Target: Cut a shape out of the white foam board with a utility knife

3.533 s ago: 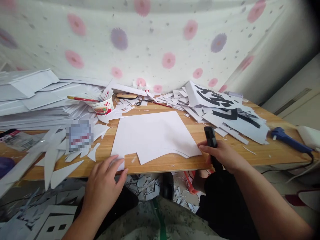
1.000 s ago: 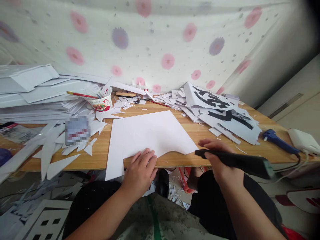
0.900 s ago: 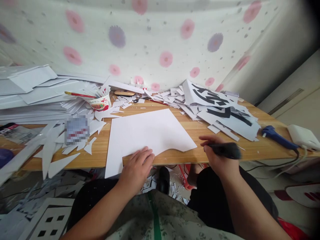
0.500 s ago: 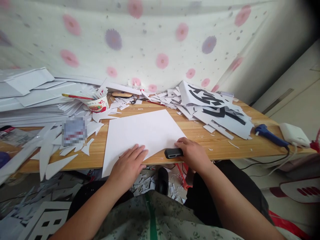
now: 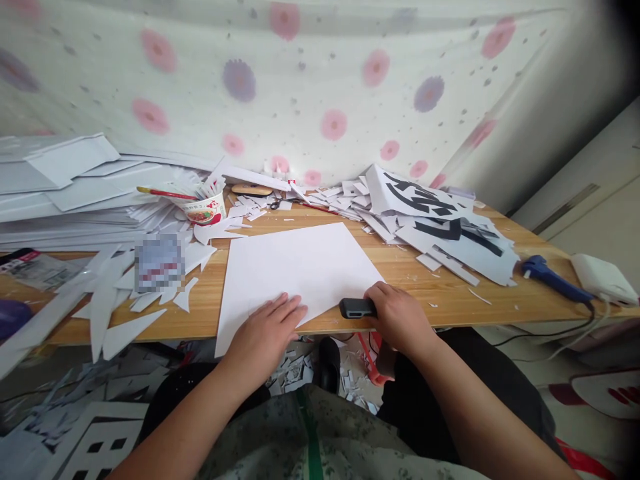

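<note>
Resting L hand (image 5: 267, 325) on white sheet (image 5: 295, 267), gripping blk handheld tool (image 5: 356, 307) w/ R hand (image 5: 401, 317).
Sheet is lying on wood table (image 5: 420, 267), near-L corner overhanging; L hand is lying palm-down, fingers slightly apart; R hand is clutching tool at sheet's near-R side.

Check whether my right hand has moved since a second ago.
Yes. Judged against the blue glue gun, your right hand has moved left, away from it and further in over the white sheet.
</note>
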Tool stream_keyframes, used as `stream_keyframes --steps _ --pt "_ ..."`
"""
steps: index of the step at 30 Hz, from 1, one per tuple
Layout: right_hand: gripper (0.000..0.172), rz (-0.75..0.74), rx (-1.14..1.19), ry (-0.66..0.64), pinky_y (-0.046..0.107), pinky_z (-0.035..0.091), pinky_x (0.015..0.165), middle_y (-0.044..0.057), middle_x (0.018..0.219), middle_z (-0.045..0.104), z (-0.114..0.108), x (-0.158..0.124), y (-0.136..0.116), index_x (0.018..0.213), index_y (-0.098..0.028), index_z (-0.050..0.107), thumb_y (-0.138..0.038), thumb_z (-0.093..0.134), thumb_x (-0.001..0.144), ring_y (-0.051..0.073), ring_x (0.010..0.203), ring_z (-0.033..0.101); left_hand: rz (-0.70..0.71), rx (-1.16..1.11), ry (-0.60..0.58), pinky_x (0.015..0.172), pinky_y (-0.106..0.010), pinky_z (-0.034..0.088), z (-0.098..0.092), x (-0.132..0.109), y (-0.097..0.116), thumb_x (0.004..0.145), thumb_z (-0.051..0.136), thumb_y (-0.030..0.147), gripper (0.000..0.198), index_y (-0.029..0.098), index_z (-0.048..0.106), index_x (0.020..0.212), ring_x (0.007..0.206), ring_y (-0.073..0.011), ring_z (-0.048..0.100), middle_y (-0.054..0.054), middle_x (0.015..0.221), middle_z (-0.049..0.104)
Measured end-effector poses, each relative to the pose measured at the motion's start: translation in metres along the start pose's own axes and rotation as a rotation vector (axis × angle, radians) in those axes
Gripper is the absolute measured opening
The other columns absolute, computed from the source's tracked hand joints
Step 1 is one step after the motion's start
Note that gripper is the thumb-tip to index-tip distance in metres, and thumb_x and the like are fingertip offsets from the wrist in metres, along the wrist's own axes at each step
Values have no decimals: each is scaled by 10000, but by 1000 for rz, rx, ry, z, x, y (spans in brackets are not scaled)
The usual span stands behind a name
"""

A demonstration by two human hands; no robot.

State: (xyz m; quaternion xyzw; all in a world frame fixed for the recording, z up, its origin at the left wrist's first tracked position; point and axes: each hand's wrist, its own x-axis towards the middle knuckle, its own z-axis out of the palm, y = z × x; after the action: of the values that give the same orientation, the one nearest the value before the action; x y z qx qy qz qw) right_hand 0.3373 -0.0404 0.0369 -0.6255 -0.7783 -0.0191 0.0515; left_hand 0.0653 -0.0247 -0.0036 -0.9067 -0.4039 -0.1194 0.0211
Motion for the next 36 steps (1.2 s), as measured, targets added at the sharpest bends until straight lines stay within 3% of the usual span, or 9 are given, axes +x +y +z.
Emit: stream_keyframes --steps 4,9,16,26,31,36 --pt "193 75 105 -12 292 368 698 58 912 661 -3 -3 1 953 -179 631 -140 556 779 221 832 614 -15 29 -64 1023 -497 446 -7 2 5 859 560 129 469 259 538 1309 1281 -313 477 -79 1397 521" --pt "300 61 209 15 278 380 721 47 930 659 -2 -4 4 985 -201 645 -92 532 729 212 852 610 -69 98 -155 998 -525 448 -17 9 17 810 456 -31 635 328 519 1331 1280 -342 471 -103 1397 516" --pt "266 69 197 0 266 377 703 49 884 659 -4 -3 4 911 -200 660 -74 516 727 200 830 601 -115 77 -264 1017 -539 414 -28 15 24 796 405 -65 668 316 524 1331 1299 -354 444 -118 1409 495" --pt "250 55 176 -36 277 389 701 65 875 663 0 -6 0 891 -179 665 -56 513 735 210 816 611 -157 51 -281 1029 -525 400 -25 16 24 819 437 -14 625 333 513 1334 1307 -347 435 -96 1418 482" --pt "226 119 196 56 285 398 678 72 825 649 -3 -9 27 806 -165 636 -31 494 694 213 775 598 -174 32 -285 1026 -529 398 -31 19 27 798 444 -37 641 322 522 1323 1312 -342 428 -108 1404 486" --pt "131 102 496 67 285 429 643 37 769 656 -14 -21 58 793 -195 618 -131 506 772 183 693 584 -140 34 -283 1025 -542 403 -30 17 25 818 478 2 587 304 529 1319 1301 -359 438 -112 1409 488"
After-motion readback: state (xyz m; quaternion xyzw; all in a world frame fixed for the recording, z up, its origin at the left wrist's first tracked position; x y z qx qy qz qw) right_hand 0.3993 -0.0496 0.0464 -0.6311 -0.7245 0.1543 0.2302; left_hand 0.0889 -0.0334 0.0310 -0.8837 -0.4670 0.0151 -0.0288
